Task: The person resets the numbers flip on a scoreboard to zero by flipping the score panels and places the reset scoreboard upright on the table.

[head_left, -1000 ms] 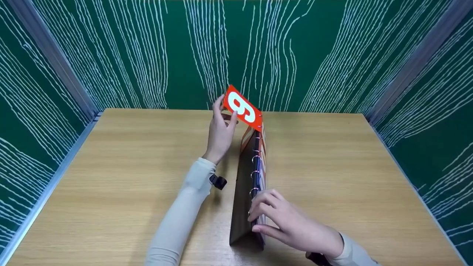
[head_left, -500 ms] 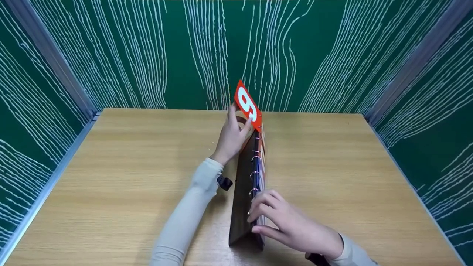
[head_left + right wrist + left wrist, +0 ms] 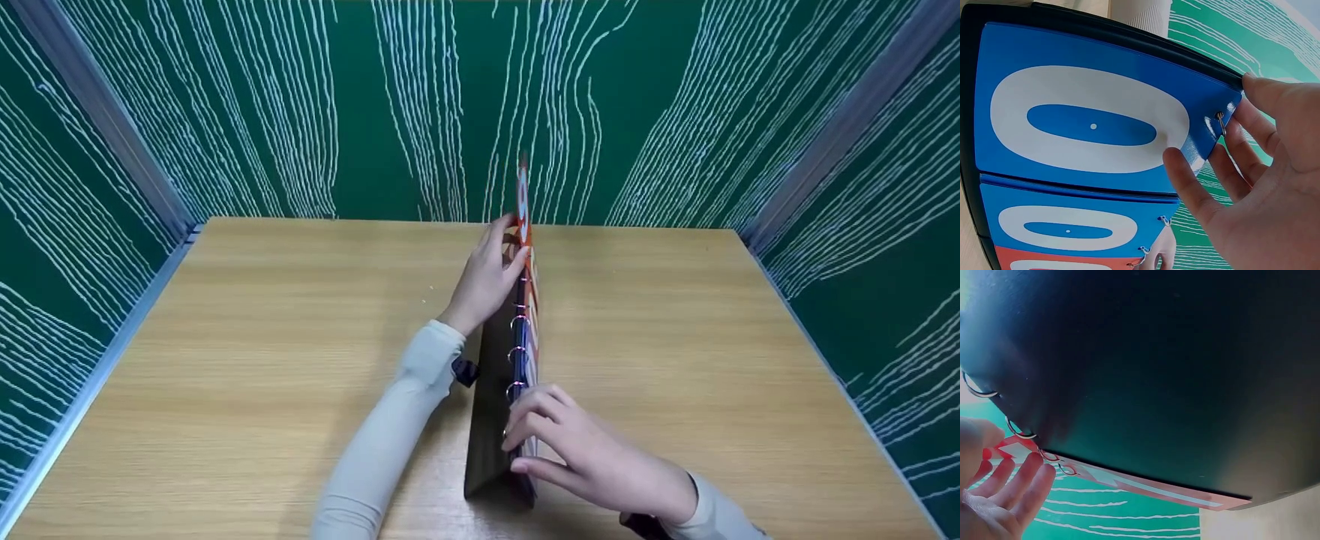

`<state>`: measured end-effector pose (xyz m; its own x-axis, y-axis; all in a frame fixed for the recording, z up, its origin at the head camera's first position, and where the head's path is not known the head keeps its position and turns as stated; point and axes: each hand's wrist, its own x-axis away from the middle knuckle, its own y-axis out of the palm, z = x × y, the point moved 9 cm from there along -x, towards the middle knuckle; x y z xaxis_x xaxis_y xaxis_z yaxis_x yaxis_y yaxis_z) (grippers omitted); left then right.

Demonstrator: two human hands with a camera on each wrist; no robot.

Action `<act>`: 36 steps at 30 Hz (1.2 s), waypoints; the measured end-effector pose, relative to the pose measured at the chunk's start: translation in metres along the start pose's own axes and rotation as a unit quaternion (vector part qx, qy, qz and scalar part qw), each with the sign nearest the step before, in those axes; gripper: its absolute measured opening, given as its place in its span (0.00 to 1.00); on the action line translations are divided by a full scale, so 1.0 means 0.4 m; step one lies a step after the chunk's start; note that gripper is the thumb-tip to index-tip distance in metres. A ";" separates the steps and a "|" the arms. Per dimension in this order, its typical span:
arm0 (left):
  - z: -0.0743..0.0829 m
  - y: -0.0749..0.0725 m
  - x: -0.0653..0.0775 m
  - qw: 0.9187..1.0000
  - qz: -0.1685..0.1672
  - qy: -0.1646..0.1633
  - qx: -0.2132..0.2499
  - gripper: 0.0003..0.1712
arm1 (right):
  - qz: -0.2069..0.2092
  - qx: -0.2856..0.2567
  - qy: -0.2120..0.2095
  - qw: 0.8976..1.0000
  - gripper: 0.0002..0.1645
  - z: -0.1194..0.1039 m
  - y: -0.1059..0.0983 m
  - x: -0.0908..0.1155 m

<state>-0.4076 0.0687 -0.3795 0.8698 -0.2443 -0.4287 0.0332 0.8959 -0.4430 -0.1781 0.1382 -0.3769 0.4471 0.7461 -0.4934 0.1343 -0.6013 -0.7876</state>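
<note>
A flip scoreboard (image 3: 491,420) with a black tent-shaped stand runs lengthwise before me on the table. Metal rings line its top ridge. At the far end my left hand (image 3: 487,277) pinches a red number card (image 3: 523,202) between thumb and fingers; the card stands upright, almost edge-on. In the left wrist view those fingers (image 3: 1033,486) are beside the rings. My right hand (image 3: 592,454) holds the near end of the ridge. In the right wrist view its thumb touches the black edge and one finger rests on a blue zero card (image 3: 1092,84).
A smaller blue zero card (image 3: 1067,216) and a red card (image 3: 1072,263) hang beside the large one. The wooden table (image 3: 262,337) extends on both sides of the scoreboard. Green walls (image 3: 652,67) with white wavy lines enclose it at the back and sides.
My left hand has moved right, swinging the red card marked 9 from a leftward slant up to nearly vertical. The right hand and the scoreboard have stayed in place.
</note>
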 end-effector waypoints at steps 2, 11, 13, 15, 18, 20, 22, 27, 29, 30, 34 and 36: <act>0.003 0.004 0.001 1.000 -0.004 0.004 -0.024 0.32 | 0.001 0.000 -0.001 1.000 0.14 -0.001 -0.001 -0.001; 0.006 0.022 0.006 0.996 -0.028 0.007 -0.080 0.32 | -0.011 -0.002 0.008 1.000 0.11 0.002 0.006 -0.001; 0.009 0.025 0.007 0.995 -0.030 0.013 -0.091 0.31 | -0.014 -0.003 0.011 1.000 0.10 0.003 0.007 0.000; 0.013 0.028 0.006 0.994 -0.033 0.020 -0.105 0.29 | -0.018 -0.006 0.019 1.000 0.10 0.005 0.008 0.001; 0.019 0.030 0.003 0.991 -0.036 0.024 -0.127 0.27 | -0.021 -0.008 0.028 0.999 0.10 0.009 0.008 0.003; 0.021 0.030 0.001 0.989 -0.036 0.022 -0.143 0.26 | -0.021 -0.008 0.032 0.999 0.10 0.010 0.007 0.003; 0.021 0.029 -0.001 0.987 -0.035 0.017 -0.156 0.26 | -0.022 -0.010 0.036 0.999 0.09 0.012 0.008 0.003; 0.009 0.031 -0.002 0.983 -0.041 -0.004 -0.179 0.28 | -0.025 -0.013 0.033 0.999 0.11 0.011 0.011 0.003; 0.004 0.033 -0.001 0.983 -0.046 -0.012 -0.178 0.28 | -0.021 -0.010 0.027 0.999 0.12 0.009 0.010 0.002; 0.002 0.033 0.000 0.983 -0.050 -0.016 -0.175 0.28 | -0.020 -0.009 0.026 0.999 0.12 0.008 0.009 0.002; -0.008 0.040 0.002 0.983 -0.066 -0.029 -0.168 0.28 | -0.012 -0.004 0.021 1.000 0.11 0.007 0.005 0.004; -0.016 0.046 0.004 0.981 -0.077 -0.036 -0.173 0.28 | -0.010 -0.003 0.018 1.000 0.12 0.007 0.004 0.004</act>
<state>-0.4087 0.0823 -0.3934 0.9002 -0.3291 -0.2852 0.0080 0.6674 -0.7446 -0.1795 0.1394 -0.3800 0.4763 0.7468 -0.4641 0.1484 -0.5885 -0.7948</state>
